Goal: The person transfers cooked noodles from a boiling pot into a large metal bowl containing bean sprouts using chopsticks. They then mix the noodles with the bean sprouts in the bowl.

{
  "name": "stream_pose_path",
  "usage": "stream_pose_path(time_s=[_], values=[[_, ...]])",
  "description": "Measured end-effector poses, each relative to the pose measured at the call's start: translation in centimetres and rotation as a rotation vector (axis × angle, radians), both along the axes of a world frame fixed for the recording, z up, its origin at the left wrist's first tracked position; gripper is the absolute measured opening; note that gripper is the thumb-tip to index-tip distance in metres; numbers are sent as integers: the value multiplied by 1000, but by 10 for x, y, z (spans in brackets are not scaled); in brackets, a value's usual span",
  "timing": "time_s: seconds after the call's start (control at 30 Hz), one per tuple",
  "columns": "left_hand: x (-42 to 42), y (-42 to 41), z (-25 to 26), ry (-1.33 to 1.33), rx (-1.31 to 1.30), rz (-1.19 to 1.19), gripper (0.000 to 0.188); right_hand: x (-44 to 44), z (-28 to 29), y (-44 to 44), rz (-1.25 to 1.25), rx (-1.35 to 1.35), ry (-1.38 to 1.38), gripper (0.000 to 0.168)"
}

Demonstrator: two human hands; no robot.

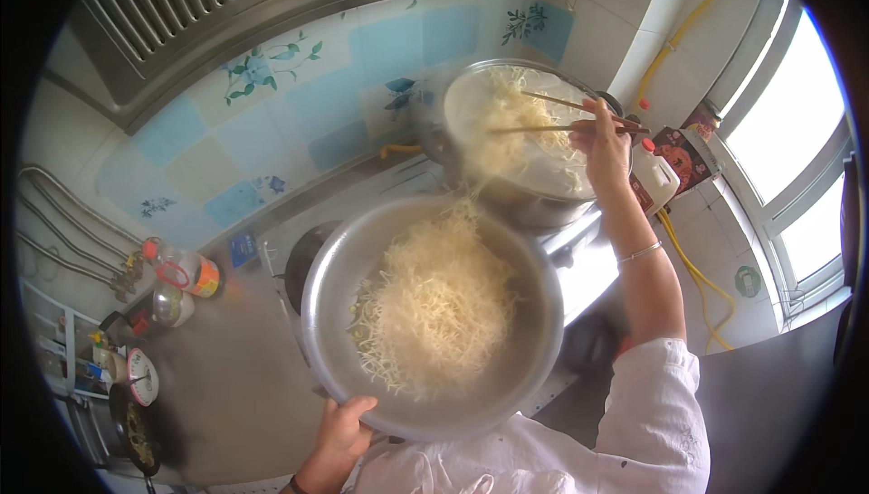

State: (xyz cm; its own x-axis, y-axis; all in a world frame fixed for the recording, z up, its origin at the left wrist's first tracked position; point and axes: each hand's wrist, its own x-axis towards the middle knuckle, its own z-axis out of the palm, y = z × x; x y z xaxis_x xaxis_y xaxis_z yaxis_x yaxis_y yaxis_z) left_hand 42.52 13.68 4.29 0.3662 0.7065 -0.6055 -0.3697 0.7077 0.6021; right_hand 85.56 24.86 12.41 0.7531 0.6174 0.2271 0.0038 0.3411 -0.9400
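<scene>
My left hand (pixel 343 426) grips the near rim of a wide stainless steel basin (pixel 326 351), its thumb over the edge. A heap of thin pale strands, noodles or bean sprouts (pixel 441 317), lies in the basin, with some green bits at its left side. In my right hand (pixel 604 147) is a pair of long wooden chopsticks (pixel 543 128). Their tips are in a clump of the same strands (pixel 519 113) over a large steel pot (pixel 536 212) of whitish, steaming liquid. Some strands trail between the pot and the basin's far rim. Steam blurs the clump.
The pot stands on a gas stove (pixel 400 181) under a range hood (pixel 204 12). Right of it are a white jug with a red cap (pixel 655 178) and a dark box (pixel 686 154). Bottles (pixel 197 273), a dial scale (pixel 142 377) and a frying pan (pixel 136 429) stand left.
</scene>
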Motion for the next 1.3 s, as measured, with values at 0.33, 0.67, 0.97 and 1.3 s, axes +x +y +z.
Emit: stream_pose_path(time_s=[0.33,0.67,0.97,1.3], values=[[2,1,1,-25,-5,-3,46,57,-19,-11,8,50,205,27],[0,1,-5,-23,-24,0,43,-41,41,-94,360,31,188,26],[1,-2,-4,-17,1,58,27,-22,53,-107,-86,-50,-437,22],[5,-1,-1,-25,14,70,29,-51,21,-97,140,-155,-1050,14]])
